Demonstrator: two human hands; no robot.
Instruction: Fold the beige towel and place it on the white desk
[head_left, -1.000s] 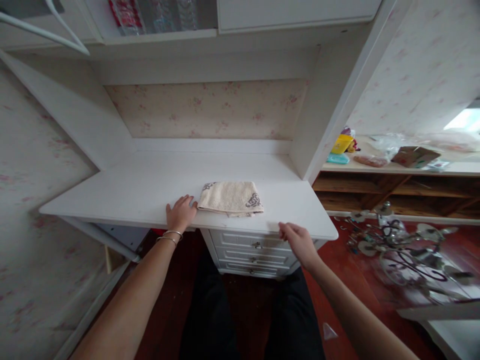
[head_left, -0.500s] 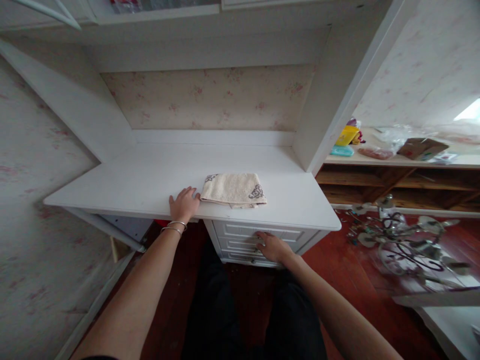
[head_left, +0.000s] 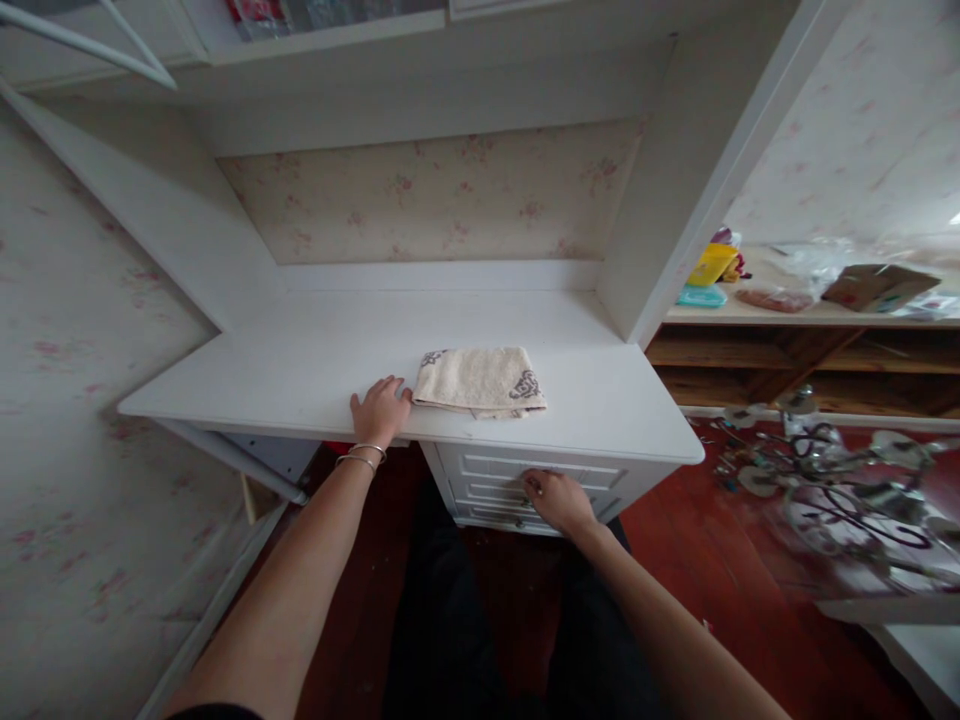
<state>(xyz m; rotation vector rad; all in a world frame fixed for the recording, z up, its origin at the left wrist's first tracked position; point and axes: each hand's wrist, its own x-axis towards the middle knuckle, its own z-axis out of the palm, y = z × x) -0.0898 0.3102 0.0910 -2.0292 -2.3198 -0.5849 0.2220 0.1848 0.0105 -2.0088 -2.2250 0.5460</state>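
My left hand lies flat on the front part of the white desk, fingers spread, with two bracelets at the wrist. Just to its right, close to the fingertips, is a folded cream towel with grey floral patterns. Below the desktop, my right hand is at the front of the top drawer, its fingers curled together where the drawer knob sits; the fingers cover that knob. A lower drawer shows its own round knob. The drawers appear closed.
An open cabinet door juts out at upper left, above the desk. To the right stands a low wooden shelf bearing a yellow container, a cardboard box and plastic bags. A chandelier lies on the red floor.
My right hand's fingers have curled in at the top drawer's knob, where they were more extended before. My left hand and the towel keep their places on the desk; the view has shifted slightly.
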